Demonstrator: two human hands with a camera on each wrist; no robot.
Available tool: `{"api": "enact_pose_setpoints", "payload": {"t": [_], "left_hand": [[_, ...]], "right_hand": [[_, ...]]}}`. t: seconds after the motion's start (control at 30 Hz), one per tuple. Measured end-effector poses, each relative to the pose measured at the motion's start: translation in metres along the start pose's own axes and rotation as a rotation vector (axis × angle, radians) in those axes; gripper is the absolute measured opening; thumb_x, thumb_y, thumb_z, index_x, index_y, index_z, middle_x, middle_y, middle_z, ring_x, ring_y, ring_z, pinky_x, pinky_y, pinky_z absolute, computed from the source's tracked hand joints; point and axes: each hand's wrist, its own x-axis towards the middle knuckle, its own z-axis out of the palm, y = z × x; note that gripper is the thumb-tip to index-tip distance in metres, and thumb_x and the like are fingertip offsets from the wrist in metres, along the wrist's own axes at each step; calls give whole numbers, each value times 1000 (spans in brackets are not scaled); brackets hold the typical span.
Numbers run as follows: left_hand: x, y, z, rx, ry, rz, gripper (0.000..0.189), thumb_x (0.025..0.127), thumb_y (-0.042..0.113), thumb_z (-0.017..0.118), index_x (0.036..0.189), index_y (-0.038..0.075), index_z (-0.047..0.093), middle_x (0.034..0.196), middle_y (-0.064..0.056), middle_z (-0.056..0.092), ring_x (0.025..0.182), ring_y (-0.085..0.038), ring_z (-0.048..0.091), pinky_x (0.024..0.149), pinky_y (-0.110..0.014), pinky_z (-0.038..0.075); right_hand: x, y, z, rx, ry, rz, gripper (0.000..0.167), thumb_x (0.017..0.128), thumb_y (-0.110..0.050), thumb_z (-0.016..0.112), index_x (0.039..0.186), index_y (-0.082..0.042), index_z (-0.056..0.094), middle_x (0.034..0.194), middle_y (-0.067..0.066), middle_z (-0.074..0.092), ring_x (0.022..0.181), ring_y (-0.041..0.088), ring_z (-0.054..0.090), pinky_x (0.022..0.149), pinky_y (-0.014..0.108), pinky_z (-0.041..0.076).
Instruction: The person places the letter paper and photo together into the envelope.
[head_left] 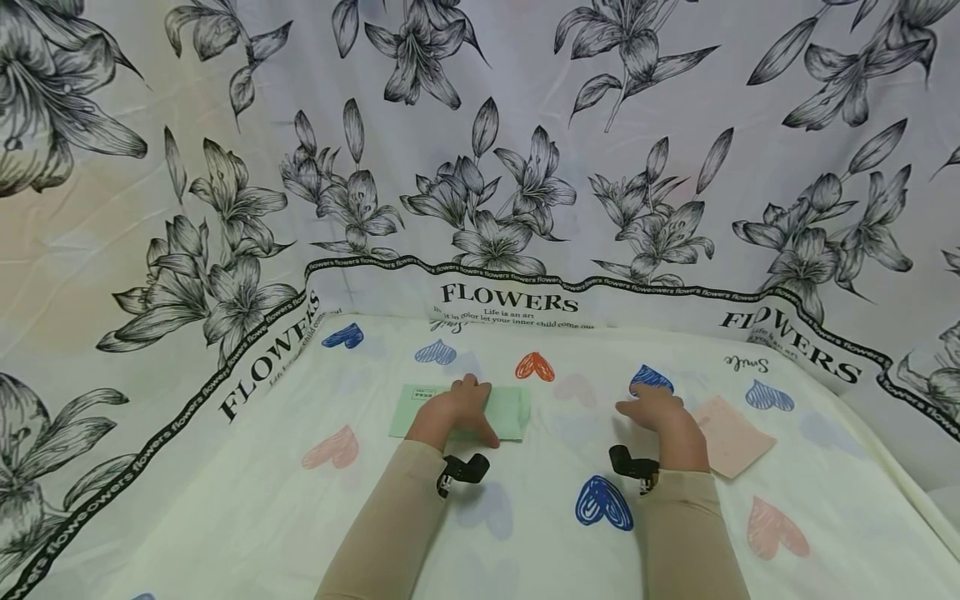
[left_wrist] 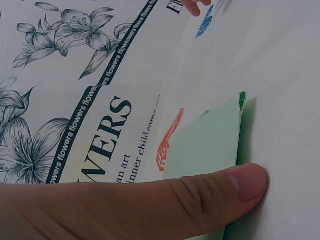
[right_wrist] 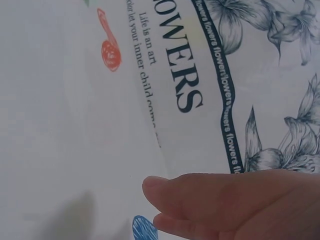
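A light green paper envelope [head_left: 506,408] lies on the heart-print cloth, with a small printed block near its left end. My left hand [head_left: 452,412] spans it, fingers at the far edge and thumb at the near edge. In the left wrist view, the thumb [left_wrist: 220,197] crosses the envelope [left_wrist: 205,145], which has a dark green strip at one corner. My right hand [head_left: 660,417] hovers near a blue heart print, its thumb and fingers close together and holding nothing. Just right of that hand lies a pink piece of paper [head_left: 731,437], partly hidden by the wrist.
White cloth [head_left: 555,550] printed with blue, red and pink hearts covers the surface. Behind it hangs a curtain [head_left: 525,67] with black flower drawings and lettering along its lower band. Each wrist carries a small black camera [head_left: 467,468].
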Motion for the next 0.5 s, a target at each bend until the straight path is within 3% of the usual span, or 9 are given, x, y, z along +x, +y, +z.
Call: {"api": "enact_pose_setpoints", "payload": {"t": [0.17, 0.5], "left_hand": [[0, -1, 1, 1, -2, 0, 102, 70, 47, 93, 152, 9, 46, 137, -14, 44, 121, -29, 43, 101, -50, 45], [2, -3, 2, 4, 1, 1, 104, 71, 48, 92, 155, 11, 44, 141, -13, 42, 124, -28, 42, 102, -49, 44]], "right_hand": [[0, 6, -2, 18, -10, 12, 69, 102, -34, 53, 154, 7, 33, 153, 46, 18, 138, 70, 13, 107, 77, 23], [-3, 29, -7, 36, 36, 77, 71, 101, -34, 52, 154, 7, 29, 144, 51, 19, 131, 69, 21, 105, 75, 28]]}}
